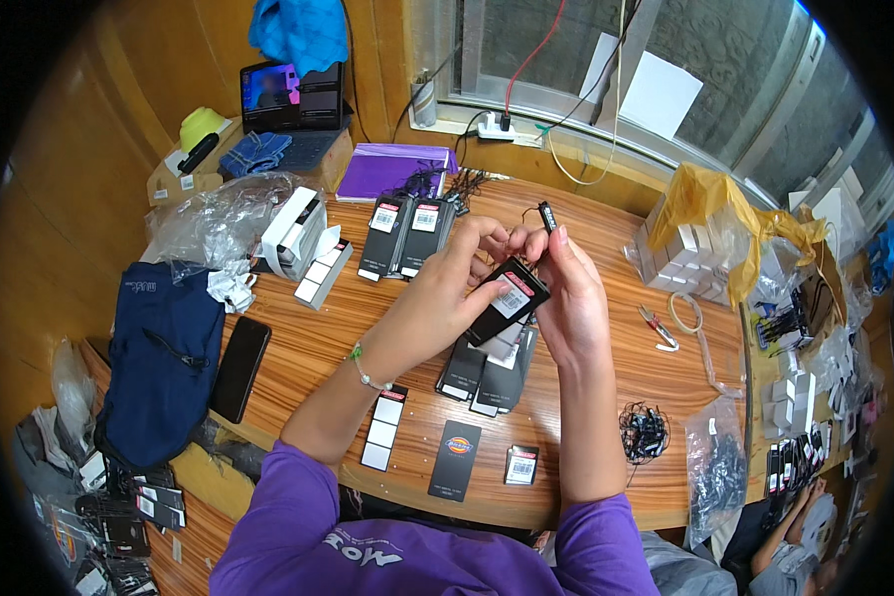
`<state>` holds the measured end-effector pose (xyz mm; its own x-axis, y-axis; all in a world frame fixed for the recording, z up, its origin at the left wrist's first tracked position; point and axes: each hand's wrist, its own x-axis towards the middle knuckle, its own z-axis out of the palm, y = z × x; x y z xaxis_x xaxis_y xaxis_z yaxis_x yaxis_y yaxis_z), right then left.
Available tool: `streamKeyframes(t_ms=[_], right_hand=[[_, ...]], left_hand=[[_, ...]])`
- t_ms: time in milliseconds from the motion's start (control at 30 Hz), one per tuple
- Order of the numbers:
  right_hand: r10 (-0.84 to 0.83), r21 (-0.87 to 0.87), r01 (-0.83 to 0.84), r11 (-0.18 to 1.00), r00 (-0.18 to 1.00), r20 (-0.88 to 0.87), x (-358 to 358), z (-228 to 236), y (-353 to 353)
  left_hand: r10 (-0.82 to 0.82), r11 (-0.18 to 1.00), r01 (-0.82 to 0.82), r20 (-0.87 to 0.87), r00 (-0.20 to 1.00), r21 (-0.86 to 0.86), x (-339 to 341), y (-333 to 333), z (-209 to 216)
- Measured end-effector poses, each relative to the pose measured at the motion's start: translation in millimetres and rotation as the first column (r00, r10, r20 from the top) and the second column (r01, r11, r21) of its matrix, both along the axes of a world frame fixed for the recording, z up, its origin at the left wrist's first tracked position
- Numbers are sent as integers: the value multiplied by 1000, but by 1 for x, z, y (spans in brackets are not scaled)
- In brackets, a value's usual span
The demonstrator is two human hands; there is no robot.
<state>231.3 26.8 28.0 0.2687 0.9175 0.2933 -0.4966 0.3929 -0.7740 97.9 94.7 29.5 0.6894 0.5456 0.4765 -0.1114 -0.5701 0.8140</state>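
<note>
The black tag [508, 301] partly hides the dark tags [509, 383] below it; the lower edge crops the purple shirt [447, 566].

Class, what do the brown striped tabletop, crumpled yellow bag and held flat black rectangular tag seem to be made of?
Brown striped tabletop: wood or wood-look laminate, satin; grainlike streaks, soft sheen.
Crumpled yellow bag: probably thin plastic, slightly glossy; bright creases.
Flat black rectangular tag: likely smooth card; stiff, straight-edged, though plastic remains possible.
</note>
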Motion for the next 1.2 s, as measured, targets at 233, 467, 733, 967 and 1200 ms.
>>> streamKeyframes(t_ms=[233,467,733,967,1200], right_hand=[[-77,-58,74,996,996,-37,14,-13,8],[36,-167,-74,983,974,-222,24,-27,19],[-122,-292,86,952,987,-106,40,-58,40],[-168,-339,211,917,974,152,61,-67,53],[-31,-414,291,862,847,531,64,-62,85]], left_hand=[[-22,976,-10,-145,989,-220,-1,3,6],[-111,973,83,-125,986,-215,4,22,-21],[-190,851,42,-232,954,-523,-12,26,-76],[-38,923,-103,-354,934,-371,-7,20,-103],[128,976,-191,-432,893,-107,-6,19,-109]])
